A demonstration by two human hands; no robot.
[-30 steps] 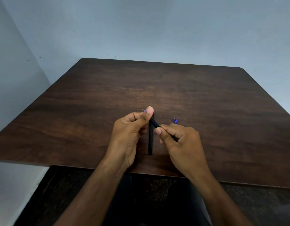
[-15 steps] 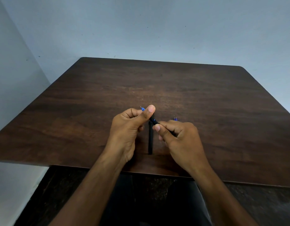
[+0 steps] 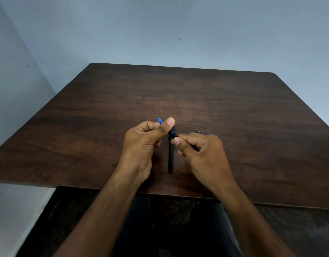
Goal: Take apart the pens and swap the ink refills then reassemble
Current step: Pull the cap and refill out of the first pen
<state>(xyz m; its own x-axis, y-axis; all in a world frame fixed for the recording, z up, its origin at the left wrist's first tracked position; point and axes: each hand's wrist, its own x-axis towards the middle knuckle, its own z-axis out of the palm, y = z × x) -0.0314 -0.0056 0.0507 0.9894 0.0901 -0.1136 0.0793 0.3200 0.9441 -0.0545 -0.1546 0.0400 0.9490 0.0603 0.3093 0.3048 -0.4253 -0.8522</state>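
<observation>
**Both hands on one pen above the table**

The left hand (image 3: 141,143) was curled round the front end of a pen (image 3: 173,134), thumb laid flat along it, and a blue tip (image 3: 159,120) stuck out past the fingers, pointing up and to the left. The right hand (image 3: 199,154) pinched the dark barrel of the same pen between thumb and forefinger, just beside the left thumb. The two hands nearly met (only a short stretch of barrel showed between them).

Below them a second pen (image 3: 170,156), black and slim, lay flat on the dark wooden table (image 3: 252,127), running from the hands straight back toward the near edge. Just past the right knuckles, a small blue piece (image 3: 198,132) rested on the table; most of it was hidden by the hand, so what it was could not be told.

A pale blue wall (image 3: 178,34) rose behind the table.
</observation>
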